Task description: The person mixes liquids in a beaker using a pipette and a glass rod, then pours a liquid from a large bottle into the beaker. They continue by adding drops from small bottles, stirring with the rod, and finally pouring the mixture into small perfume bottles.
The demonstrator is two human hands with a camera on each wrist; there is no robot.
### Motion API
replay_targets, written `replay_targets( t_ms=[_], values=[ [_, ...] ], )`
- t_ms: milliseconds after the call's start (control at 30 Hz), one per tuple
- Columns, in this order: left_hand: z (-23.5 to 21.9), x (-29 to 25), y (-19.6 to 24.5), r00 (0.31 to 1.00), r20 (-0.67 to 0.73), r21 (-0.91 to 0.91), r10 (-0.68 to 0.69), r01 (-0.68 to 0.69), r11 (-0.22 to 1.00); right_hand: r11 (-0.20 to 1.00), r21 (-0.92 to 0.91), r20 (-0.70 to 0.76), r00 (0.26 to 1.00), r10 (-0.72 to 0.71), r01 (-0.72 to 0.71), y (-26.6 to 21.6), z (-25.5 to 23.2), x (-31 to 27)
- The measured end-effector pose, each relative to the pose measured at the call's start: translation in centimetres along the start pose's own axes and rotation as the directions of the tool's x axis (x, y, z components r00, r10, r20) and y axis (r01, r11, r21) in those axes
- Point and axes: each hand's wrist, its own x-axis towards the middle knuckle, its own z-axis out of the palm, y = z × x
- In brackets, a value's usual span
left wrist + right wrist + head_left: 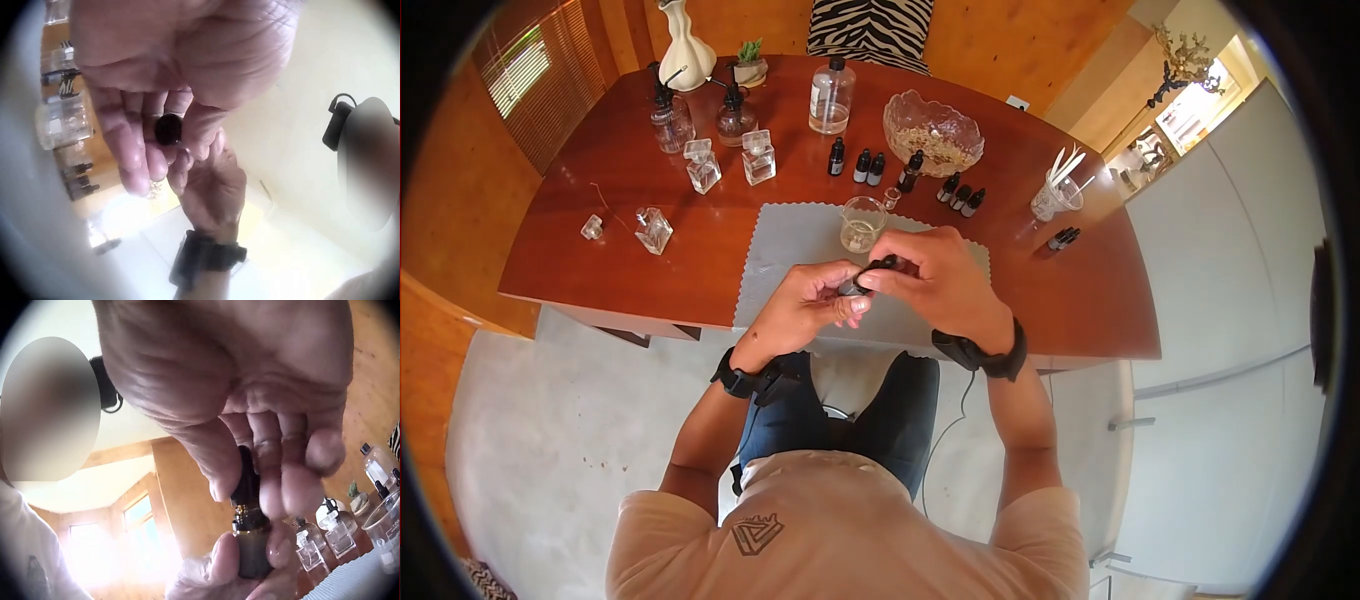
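Note:
Over the front part of a grey scalloped mat (pixel 785 250), both hands meet at a small dark dropper bottle (pixel 253 555). My left hand (pixel 805 300) grips the bottle's body between thumb and fingers. From above, my right hand (pixel 940 272) pinches the black dropper cap (pixel 245 481). A shiny gold band shows between cap and body in the right wrist view. The left wrist view shows the bottle's round dark base (pixel 168 129) among the fingers. Just beyond the hands, a glass beaker (pixel 862 222) with a little pale liquid stands on the mat.
Several black dropper bottles (pixel 908 172) stand behind the mat, near a scalloped glass bowl (pixel 935 125). Square glass bottles (pixel 759 160) and dark sprayers (pixel 670 125) are at the left. A large clear bottle (pixel 831 98) stands farther back. White strips fill a cup (pixel 1055 200) at the right.

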Motion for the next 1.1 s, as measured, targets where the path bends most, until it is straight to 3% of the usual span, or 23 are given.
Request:
replay_targets(
  t_ms=[100, 200, 400, 500, 633, 700, 800, 900, 1000, 1100],
  values=[
    [0.2, 0.0, -0.7, 1.0, 0.003, -0.009, 0.017, -0.017, 1.0, 0.994, -0.106, -0.086, 0.996, 0.019, -0.028, -0.4, 0.3, -0.5],
    [0.4, -0.1, -0.1, 1.0, -0.005, -0.011, 0.021, -0.021, 1.0, 0.947, 0.215, -0.242, 0.953, -0.185, 0.238, -1.1, 0.4, -0.6],
    [1.7, 0.3, 0.1, 0.998, 0.035, 0.028, 0.047, -0.048, 0.998, 0.948, -0.269, -0.14, 0.967, -0.213, 0.17, 0.1, 0.8, -1.1],
    [1.7, 0.0, 0.1, 0.998, 0.043, 0.0, 0.04, -0.04, 0.999, 0.99, 0.016, -0.175, 0.975, -0.137, 0.142, -1.6, -0.4, -1.6],
    [1.5, -0.1, 0.0, 0.993, 0.096, -0.025, 0.073, -0.071, 0.997, 0.971, -0.001, -0.077, 0.968, -0.239, 0.24, -1.7, -1.5, -2.3],
    [1.7, -0.2, 0.9, 0.991, 0.13, -0.032, 0.02, -0.016, 0.999, 0.942, 0.031, -0.077, 0.94, -0.333, 0.336, -1.5, -1.8, -2.2],
    [2.0, -0.3, 1.6, 0.975, 0.219, -0.09, 0.025, -0.005, 0.996, 0.897, 0.19, -0.04, 0.916, -0.4, 0.4, -1.6, -2.6, -2.4],
    [1.8, -0.3, 0.9, 0.96, 0.276, -0.159, 0.055, -0.011, 0.987, 0.932, 0.179, -0.014, 0.948, -0.319, 0.316, -2.3, -2.7, -2.8],
    [2.0, -0.2, 0.7, 0.972, 0.23, -0.148, 0.047, -0.013, 0.989, 0.966, 0.034, -0.104, 0.962, -0.251, 0.255, -2.5, -1.7, -3.2],
    [2.6, -0.2, 0.9, 0.985, 0.167, -0.099, 0.038, -0.022, 0.995, 0.944, -0.19, -0.115, 0.949, -0.295, 0.27, -1.9, -1.2, -3.3]
  ],
)
